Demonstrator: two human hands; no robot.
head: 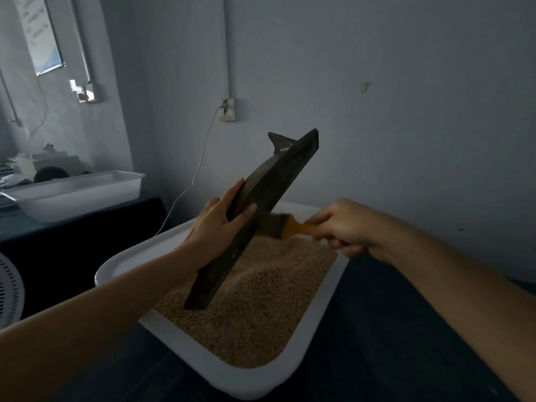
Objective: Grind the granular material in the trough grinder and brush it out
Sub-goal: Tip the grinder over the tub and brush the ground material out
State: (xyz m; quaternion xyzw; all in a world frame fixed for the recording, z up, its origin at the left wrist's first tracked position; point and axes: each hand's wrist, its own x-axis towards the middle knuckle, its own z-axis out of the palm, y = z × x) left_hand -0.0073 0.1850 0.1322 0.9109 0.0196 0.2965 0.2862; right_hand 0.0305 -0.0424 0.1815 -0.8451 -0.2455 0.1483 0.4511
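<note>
While left hand (216, 224) tilts grinder (255, 216), brush (285, 226) right

The trough grinder (262, 210) is showing dark charcoal, near black, against a pale grey wall (406, 97), while the brush (285, 226) is flashing an orange handle. Tan, speckled granular material (261, 309) is filling a white tray (322, 323), which is sitting on a dark navy tabletop (391, 343).
</note>
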